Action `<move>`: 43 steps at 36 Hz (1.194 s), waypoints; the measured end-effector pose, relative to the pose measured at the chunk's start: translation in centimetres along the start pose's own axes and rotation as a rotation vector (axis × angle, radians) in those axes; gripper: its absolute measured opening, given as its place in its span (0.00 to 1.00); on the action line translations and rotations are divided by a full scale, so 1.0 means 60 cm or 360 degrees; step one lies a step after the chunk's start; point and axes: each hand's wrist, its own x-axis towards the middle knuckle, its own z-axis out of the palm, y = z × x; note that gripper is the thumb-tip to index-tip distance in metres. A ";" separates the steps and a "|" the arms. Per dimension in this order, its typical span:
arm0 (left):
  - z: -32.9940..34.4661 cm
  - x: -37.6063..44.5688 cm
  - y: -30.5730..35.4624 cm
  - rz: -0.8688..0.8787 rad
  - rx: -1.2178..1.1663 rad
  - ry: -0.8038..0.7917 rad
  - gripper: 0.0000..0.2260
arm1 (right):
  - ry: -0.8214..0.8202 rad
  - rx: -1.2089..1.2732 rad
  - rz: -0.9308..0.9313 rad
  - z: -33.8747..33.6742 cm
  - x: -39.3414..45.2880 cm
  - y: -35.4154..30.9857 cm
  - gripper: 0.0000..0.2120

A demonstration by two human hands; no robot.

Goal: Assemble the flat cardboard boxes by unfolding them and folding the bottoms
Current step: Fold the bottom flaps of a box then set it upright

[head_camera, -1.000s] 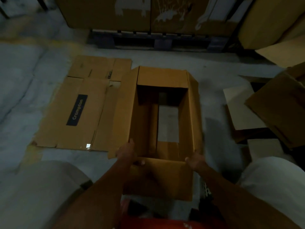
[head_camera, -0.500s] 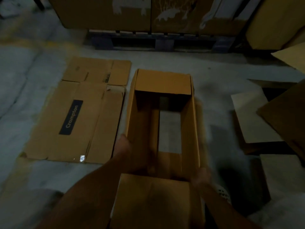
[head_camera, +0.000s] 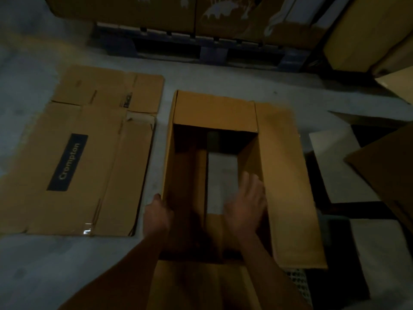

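Observation:
An opened brown cardboard box stands on the grey floor in the middle of the view, its top flaps spread outward. Through a gap between its bottom flaps the floor shows. My left hand grips the box's left wall near the close corner, thumb outside. My right hand is down inside the box with its fingers straight, against the right-hand bottom flap and wall. The box's right top flap lies folded out flat. A flat, unassembled box with a dark "Crompton" label lies on the floor to the left.
A dark pallet loaded with large cartons runs along the back. More cardboard sheets and boxes are piled at the right. A pale sheet lies on the floor by the right flap. Bare floor lies at the near left.
My right hand has gone from the box's near right corner down into the box. The right top flap has swung outward and flat. My left hand stays on the left wall.

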 end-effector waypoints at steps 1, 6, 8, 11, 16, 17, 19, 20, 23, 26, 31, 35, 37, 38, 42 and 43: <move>-0.001 0.000 0.000 0.0009 0.0001 -0.0013 0.10 | -0.0072 0.0161 -0.0224 0.005 0.026 -0.026 0.35; -0.007 0.006 0.000 -0.0019 -0.0008 -0.0092 0.08 | -0.0843 0.0175 -0.0498 0.042 0.161 -0.135 0.29; -0.006 0.006 -0.001 -0.0017 0.0018 -0.0113 0.08 | -0.0857 -0.0185 -0.0751 0.055 0.201 -0.150 0.36; -0.011 0.001 0.004 -0.0011 -0.0024 -0.0110 0.08 | -0.0736 -0.0605 -0.0958 0.052 0.250 -0.155 0.40; -0.012 0.006 -0.006 0.0018 -0.0107 -0.0095 0.03 | 0.0042 -0.0634 -0.0759 0.026 0.309 -0.166 0.43; -0.012 0.005 -0.007 0.0031 -0.0103 -0.0080 0.04 | 0.0151 -0.0586 -0.0724 0.018 0.324 -0.173 0.45; -0.011 0.003 -0.004 0.0036 -0.0073 -0.0058 0.07 | 0.0200 -0.0519 -0.0672 -0.001 0.359 -0.191 0.48; -0.010 0.003 -0.002 0.0034 -0.0066 -0.0062 0.09 | 0.0159 -0.0459 -0.0670 -0.011 0.378 -0.202 0.48; -0.009 0.005 -0.001 0.0015 -0.0020 -0.0114 0.11 | -0.0099 -0.0308 -0.0688 -0.037 0.435 -0.234 0.48; -0.009 0.009 -0.004 0.0004 -0.0002 -0.0143 0.14 | -0.0385 -0.0232 -0.0612 -0.042 0.486 -0.257 0.47; -0.005 0.014 -0.003 0.0001 0.0002 -0.0166 0.13 | -0.0684 -0.0261 -0.0533 -0.004 0.545 -0.271 0.45; 0.001 0.019 -0.006 -0.0028 0.0007 -0.0135 0.15 | -0.0740 -0.0255 -0.0542 0.025 0.572 -0.265 0.46; 0.003 0.022 -0.008 -0.0021 0.0017 -0.0130 0.15 | -0.0720 -0.0284 -0.0569 0.029 0.569 -0.262 0.46; 0.003 0.024 -0.010 -0.0017 0.0024 -0.0125 0.16 | -0.0715 -0.0274 -0.0587 0.027 0.561 -0.260 0.47; 0.004 0.025 -0.016 0.0025 -0.0022 -0.0089 0.14 | -0.0610 0.0164 -0.0622 0.022 0.492 -0.226 0.46; 0.005 0.024 -0.015 0.0017 -0.0035 -0.0086 0.11 | -0.0584 0.0309 -0.0556 0.021 0.461 -0.210 0.45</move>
